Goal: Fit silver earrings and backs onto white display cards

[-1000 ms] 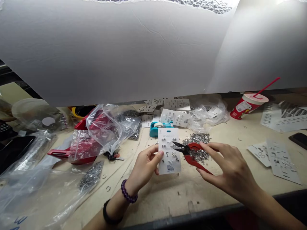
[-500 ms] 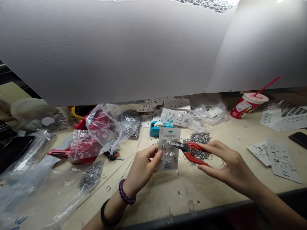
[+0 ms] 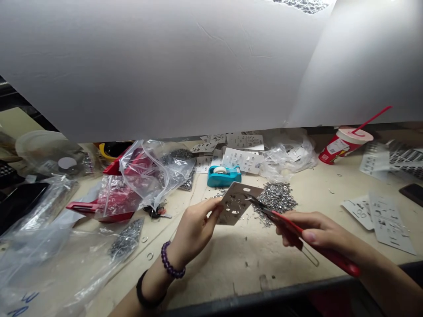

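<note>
My left hand [image 3: 201, 224] pinches an earring card [image 3: 236, 204] by its left edge, fingers closed on it. The card is tilted, with its greyish-brown side and small metal bits showing. In my right hand [image 3: 313, 233] are red-handled pliers [image 3: 287, 222], gripped with the thumb on top. Their dark jaws touch or lie just at the card's upper right part; whether they bite on a piece I cannot tell. Behind the pliers spreads a pile of small silver earring parts [image 3: 277, 196]. A teal tape dispenser [image 3: 224, 176] stands just beyond the card.
More earring cards [image 3: 243, 160] lie at the back, and two cards [image 3: 390, 222] at the right. A red paper cup [image 3: 343, 145] with a straw stands back right. Plastic bags [image 3: 155, 176] and a red scoop [image 3: 86, 207] crowd the left. A white panel [image 3: 165, 70] hangs behind.
The card has turned from its white front to its darker back and tilted. My right hand has rolled the pliers, now gripped more closely with the handles pointing down to the right.
</note>
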The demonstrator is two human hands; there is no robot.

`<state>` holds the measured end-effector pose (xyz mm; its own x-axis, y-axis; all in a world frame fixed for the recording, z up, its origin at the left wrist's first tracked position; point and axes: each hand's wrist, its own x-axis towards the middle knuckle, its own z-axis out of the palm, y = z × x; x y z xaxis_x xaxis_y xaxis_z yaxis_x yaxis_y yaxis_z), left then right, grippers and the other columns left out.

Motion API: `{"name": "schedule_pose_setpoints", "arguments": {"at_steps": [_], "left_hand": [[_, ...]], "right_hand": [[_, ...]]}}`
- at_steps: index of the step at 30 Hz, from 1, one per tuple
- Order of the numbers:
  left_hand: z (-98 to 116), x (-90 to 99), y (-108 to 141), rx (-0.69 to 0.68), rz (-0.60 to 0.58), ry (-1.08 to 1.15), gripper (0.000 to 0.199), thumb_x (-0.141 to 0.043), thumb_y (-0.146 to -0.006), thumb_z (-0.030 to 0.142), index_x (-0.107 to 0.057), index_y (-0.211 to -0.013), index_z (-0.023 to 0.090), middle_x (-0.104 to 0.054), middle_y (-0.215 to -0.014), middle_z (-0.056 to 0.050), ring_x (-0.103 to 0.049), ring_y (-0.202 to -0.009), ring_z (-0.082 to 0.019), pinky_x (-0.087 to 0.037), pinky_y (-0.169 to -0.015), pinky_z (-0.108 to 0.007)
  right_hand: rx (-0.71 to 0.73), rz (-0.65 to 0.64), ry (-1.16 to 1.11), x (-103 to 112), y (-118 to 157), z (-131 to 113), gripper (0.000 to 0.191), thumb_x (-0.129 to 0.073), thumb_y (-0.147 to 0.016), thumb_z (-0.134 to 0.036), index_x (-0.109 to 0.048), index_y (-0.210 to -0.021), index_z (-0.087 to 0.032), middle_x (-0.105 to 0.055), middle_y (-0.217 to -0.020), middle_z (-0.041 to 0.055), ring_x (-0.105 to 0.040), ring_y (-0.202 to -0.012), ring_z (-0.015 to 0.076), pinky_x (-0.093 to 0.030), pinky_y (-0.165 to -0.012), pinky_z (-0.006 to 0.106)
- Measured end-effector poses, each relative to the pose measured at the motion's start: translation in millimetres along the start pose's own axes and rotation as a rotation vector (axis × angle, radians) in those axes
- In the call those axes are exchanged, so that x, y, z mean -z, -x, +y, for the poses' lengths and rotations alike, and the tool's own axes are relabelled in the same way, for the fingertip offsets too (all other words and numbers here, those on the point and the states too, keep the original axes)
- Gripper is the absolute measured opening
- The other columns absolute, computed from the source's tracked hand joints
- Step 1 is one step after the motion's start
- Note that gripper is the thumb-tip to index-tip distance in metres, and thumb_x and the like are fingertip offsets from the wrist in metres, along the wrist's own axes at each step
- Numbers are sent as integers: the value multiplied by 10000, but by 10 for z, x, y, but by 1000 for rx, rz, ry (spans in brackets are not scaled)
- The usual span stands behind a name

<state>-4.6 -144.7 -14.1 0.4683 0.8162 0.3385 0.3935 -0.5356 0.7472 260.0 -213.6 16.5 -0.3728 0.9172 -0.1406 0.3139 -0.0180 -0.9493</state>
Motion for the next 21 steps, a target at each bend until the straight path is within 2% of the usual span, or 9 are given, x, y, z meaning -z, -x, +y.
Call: {"name": "schedule_pose_setpoints", "arguments": {"at_steps": [1,3,5,7,9,11,15,21], "left_hand": [[4,-10,5,30,-6,18,206,-436,-856,217,-615,-946,171,-675,-849,-47,-605,-702,-137,-451,-548,-202],[12,-25,13,111,-29,80,229,-431,-861,255,-613,-968,165,-673,-874,-54,-610,-723,-147,-456,-546,-206],[19,-32,17,189,-41,146,257,-433,-861,289,-608,-1003,165,-670,-897,-55,-614,-747,-159,-473,-568,-219],[23,-35,20,246,-37,200,286,-437,-858,314,-597,-1044,167,-666,-926,-58,-617,-762,-164,-485,-584,-228],[25,-41,23,281,-32,244,301,-444,-854,330,-594,-1058,167,-664,-941,-63,-620,-763,-167,-489,-584,-230],[28,-52,30,305,-34,278,309,-450,-850,339,-592,-1063,165,-666,-924,-66,-620,-738,-163,-485,-557,-223],[49,-81,44,335,-55,276,315,-455,-845,349,-586,-1068,169,-662,-846,-55,-607,-685,-152,-459,-484,-200],[61,-90,41,355,-89,297,310,-422,-862,354,-565,-1081,187,-647,-977,-60,-610,-739,-154,-466,-528,-213]], "right_hand": [[43,-2,-40,-32,10,17,448,-445,-774,-494,-625,-1092,-234,-646,-894,84,-613,-778,243,-499,-668,371],[145,133,69,-111,31,50,475,-484,-757,-472,-559,-1167,-244,-612,-1031,93,-596,-886,260,-492,-736,393],[252,382,395,-200,43,87,521,-580,-719,-373,-495,-1218,-249,-557,-1130,102,-550,-994,270,-463,-816,412],[363,608,754,-284,38,128,580,-644,-681,-281,-468,-1231,-227,-551,-1103,116,-536,-998,276,-446,-834,427],[466,709,985,-357,15,171,595,-669,-669,-244,-464,-1226,-192,-571,-1020,123,-553,-932,271,-461,-792,421],[521,733,1060,-419,-13,212,582,-672,-675,-233,-464,-1214,-161,-580,-952,120,-566,-864,256,-480,-739,400],[530,772,1043,-506,-39,274,541,-674,-683,-208,-483,-1183,-134,-585,-898,109,-575,-812,232,-499,-697,373],[572,774,966,-527,-12,301,521,-685,-681,-145,-515,-1173,-126,-594,-867,89,-583,-773,206,-503,-674,345]]}}
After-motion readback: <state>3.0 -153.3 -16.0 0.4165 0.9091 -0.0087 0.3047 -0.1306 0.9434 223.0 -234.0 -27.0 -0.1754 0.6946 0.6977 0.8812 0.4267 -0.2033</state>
